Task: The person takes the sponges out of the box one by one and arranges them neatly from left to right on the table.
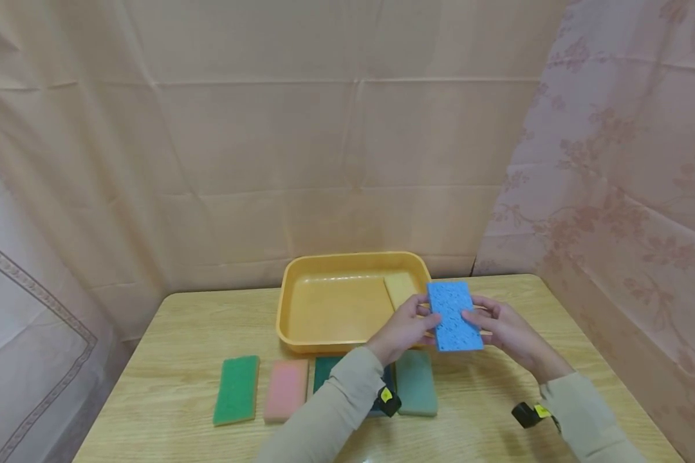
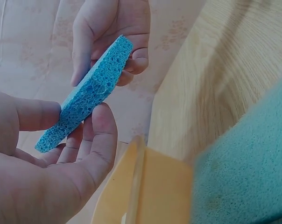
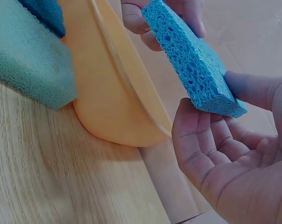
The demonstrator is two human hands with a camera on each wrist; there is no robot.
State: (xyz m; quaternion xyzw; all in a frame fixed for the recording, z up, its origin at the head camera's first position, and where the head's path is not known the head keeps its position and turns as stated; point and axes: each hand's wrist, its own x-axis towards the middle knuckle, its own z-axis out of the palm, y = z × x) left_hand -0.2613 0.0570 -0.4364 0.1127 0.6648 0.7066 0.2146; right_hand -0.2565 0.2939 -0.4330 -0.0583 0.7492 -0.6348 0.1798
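Observation:
A bright blue porous sponge (image 1: 454,318) is held up in the air by both hands, near the right front corner of the yellow tray. My left hand (image 1: 403,328) pinches its left edge, thumb on the near face and fingers behind. On the opposite edge, my right hand (image 1: 511,333) grips it the same way. Both wrist views show the sponge (image 2: 87,95) edge-on, its open holes visible, between thumb and fingers of each hand. Inside the tray (image 1: 330,343), a pale yellow sponge (image 1: 399,288) lies at the right side, partly hidden by my left hand.
Along the table's front lie a green sponge (image 1: 235,390), a pink sponge (image 1: 286,390), a dark teal sponge (image 1: 326,370) partly under my left forearm, and a pale teal sponge (image 1: 416,384). Curtains hang behind the wooden table (image 1: 174,360) and at both sides.

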